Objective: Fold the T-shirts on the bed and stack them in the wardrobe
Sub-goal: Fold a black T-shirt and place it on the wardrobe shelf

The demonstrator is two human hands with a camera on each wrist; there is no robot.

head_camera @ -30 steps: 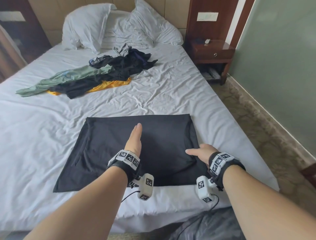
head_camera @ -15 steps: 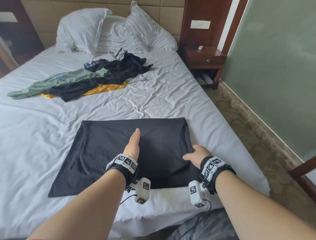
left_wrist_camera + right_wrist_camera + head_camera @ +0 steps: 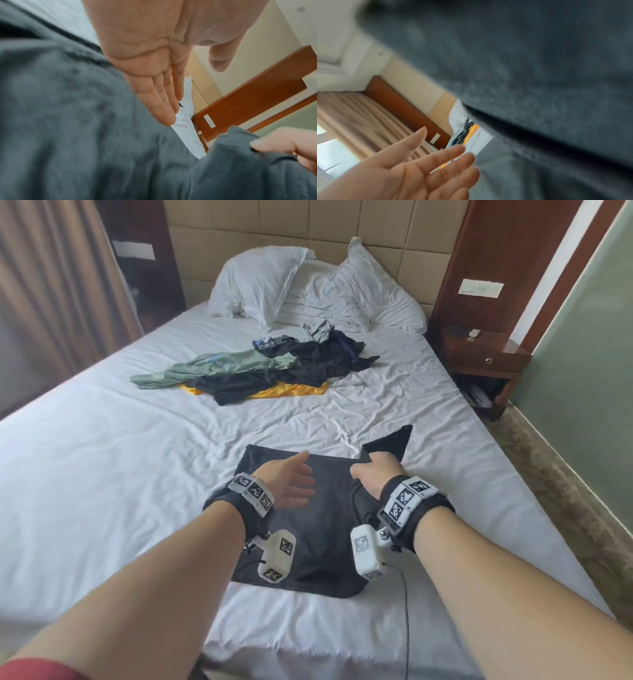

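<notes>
Gripping the black T-shirt's far right corner w/ my right hand, fingers clamped on cloth; left hand flat, fingers straight, over the shirt.

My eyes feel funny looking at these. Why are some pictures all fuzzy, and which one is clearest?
The head view is clearest: the bed and the pile of clothes look sharp, though its edges bend. In the left wrist view the black T-shirt is close and soft. The right wrist view is the most smeared; the left hand looks blurry.
</notes>
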